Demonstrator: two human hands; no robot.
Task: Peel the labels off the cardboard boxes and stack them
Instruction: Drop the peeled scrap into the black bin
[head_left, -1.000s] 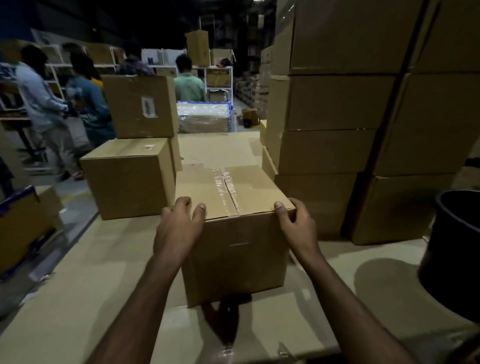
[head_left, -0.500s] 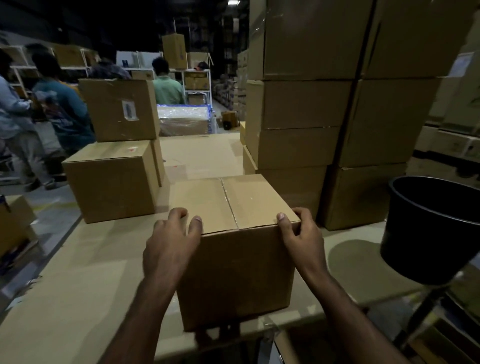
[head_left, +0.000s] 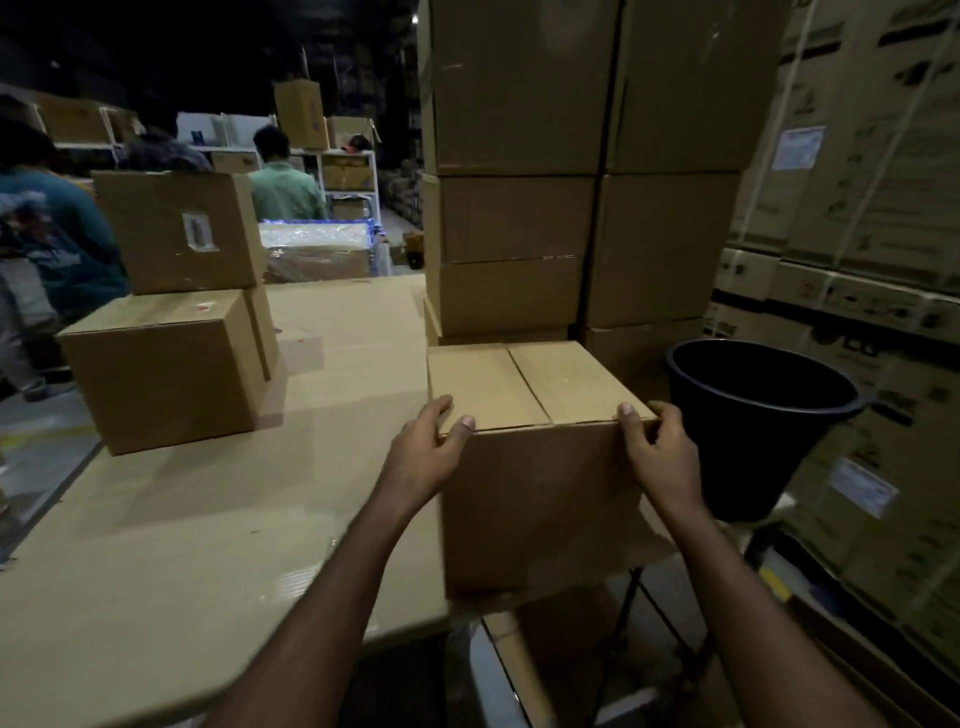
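1. Sitting at the table's right near corner, the cardboard box stands before the stacked boxes.
2. The left hand and right hand grip its top near corners.
3. A black bucket stands just right.

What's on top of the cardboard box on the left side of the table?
Another cardboard box with a label on its front sits on the lower box, toward its back. Whatever lies behind them is hidden.
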